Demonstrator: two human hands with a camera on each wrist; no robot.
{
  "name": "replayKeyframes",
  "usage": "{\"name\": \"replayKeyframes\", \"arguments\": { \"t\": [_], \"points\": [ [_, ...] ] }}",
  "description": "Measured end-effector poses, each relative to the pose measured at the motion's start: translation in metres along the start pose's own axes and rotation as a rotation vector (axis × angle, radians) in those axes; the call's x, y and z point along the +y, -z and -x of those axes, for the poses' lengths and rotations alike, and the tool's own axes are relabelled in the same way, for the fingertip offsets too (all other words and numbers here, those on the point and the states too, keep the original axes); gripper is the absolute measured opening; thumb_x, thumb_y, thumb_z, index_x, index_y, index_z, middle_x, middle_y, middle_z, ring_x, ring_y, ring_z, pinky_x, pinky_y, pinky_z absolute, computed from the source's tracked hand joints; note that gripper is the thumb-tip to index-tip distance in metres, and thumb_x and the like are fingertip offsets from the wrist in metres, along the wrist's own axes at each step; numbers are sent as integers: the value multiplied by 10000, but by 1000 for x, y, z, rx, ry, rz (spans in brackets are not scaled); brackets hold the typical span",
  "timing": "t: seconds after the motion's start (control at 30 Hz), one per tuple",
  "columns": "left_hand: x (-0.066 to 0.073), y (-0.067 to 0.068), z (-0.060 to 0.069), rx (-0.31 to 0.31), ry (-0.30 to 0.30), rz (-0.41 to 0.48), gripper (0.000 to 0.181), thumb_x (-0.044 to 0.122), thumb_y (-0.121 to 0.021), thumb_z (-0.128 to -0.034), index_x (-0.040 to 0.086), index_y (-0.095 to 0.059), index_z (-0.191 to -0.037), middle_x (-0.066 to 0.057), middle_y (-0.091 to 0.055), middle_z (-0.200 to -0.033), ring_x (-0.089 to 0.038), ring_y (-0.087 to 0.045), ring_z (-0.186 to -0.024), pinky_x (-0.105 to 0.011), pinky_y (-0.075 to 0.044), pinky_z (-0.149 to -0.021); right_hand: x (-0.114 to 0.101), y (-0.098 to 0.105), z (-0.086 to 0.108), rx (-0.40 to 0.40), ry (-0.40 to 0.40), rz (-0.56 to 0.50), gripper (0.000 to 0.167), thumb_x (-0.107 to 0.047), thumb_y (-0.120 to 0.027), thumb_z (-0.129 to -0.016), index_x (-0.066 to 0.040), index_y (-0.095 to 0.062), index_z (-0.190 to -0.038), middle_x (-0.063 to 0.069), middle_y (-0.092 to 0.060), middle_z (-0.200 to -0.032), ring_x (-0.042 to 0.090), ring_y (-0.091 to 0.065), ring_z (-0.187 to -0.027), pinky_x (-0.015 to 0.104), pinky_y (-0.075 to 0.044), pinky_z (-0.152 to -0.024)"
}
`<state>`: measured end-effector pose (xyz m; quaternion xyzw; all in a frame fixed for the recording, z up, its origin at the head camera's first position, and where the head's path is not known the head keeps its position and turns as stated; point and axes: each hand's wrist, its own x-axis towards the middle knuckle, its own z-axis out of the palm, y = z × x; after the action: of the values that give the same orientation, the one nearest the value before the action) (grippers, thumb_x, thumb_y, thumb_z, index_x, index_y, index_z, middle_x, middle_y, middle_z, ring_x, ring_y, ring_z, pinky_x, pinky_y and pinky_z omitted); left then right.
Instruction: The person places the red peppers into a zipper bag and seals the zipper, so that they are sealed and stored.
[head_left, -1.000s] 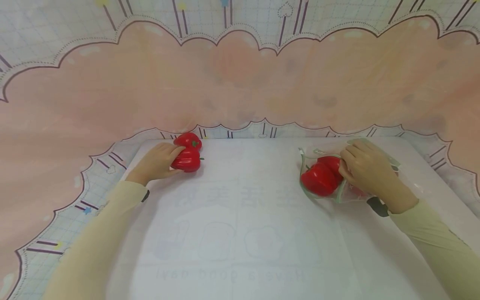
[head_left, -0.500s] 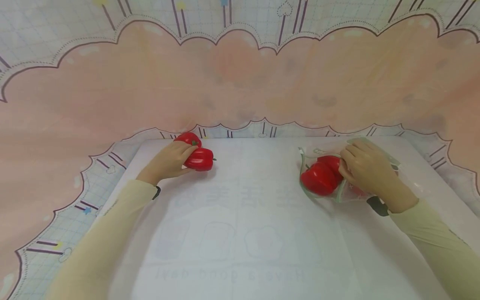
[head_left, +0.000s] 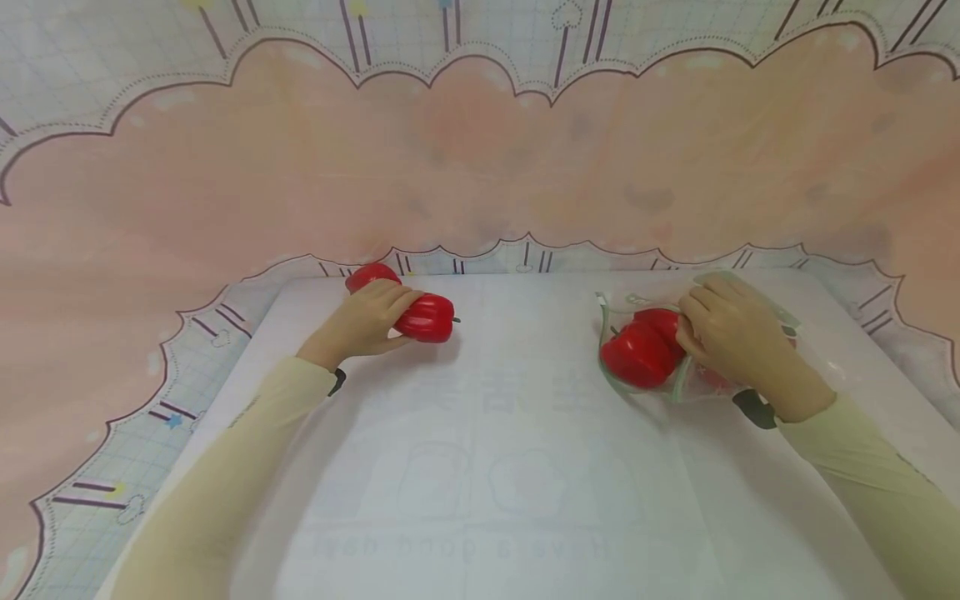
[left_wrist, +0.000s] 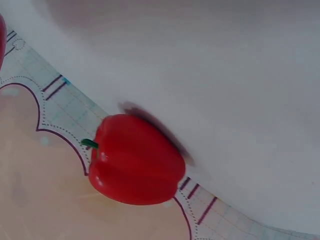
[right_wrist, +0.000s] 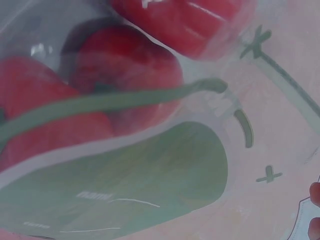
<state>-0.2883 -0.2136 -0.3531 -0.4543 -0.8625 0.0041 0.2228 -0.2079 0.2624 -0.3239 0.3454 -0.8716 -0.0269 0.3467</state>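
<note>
Fingers and thumb of my left hand [head_left: 362, 322] grip a red bell pepper [head_left: 426, 318], its green stem pointing right. Behind that hand, at the table's back edge, another red pepper [head_left: 371, 275] is partly covered; the left wrist view shows this pepper [left_wrist: 137, 160] whole. My right hand [head_left: 738, 340] pinches the upper part of a clear bag with green edging [head_left: 604, 333]. Inside the bag, red peppers [head_left: 639, 356] lie left of the hand. In the right wrist view, several red items [right_wrist: 127, 65] show through the printed plastic, with a few fingertips [right_wrist: 315, 194] at the right edge.
A white table [head_left: 480, 467] with faint printed shapes and letters spreads between the arms. A peach and white patterned cloth [head_left: 480, 167] rises behind it and runs down along the left side.
My left hand has moved right with the gripped pepper, away from the one at the back edge. My right hand and the bag have stayed nearly still.
</note>
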Motion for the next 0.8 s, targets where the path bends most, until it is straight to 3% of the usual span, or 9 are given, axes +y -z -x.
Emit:
{"name": "replayKeyframes", "arguments": {
  "t": [0.4,0.8],
  "points": [
    [16,-3,-20,47,-60,-23,674,285,-848,-659,26,-561,-1211,-128,-649,-1097,-291,-588,-1045,-454,-498,-947,0,-1,0,-16,-10,1,191,-59,-714,-658,25,-567,-747,175,-606,-701,336,-571,-752,449,-545,-736],
    [31,-10,-37,63,-83,-40,658,334,-836,-670,41,-569,-1196,-115,-652,-1106,-274,-588,-1047,-423,-510,-930,1,-2,-1,-14,-2,8,166,-73,-683,-677,26,-566,-741,174,-604,-688,329,-563,-732,440,-545,-722]
  ]
}}
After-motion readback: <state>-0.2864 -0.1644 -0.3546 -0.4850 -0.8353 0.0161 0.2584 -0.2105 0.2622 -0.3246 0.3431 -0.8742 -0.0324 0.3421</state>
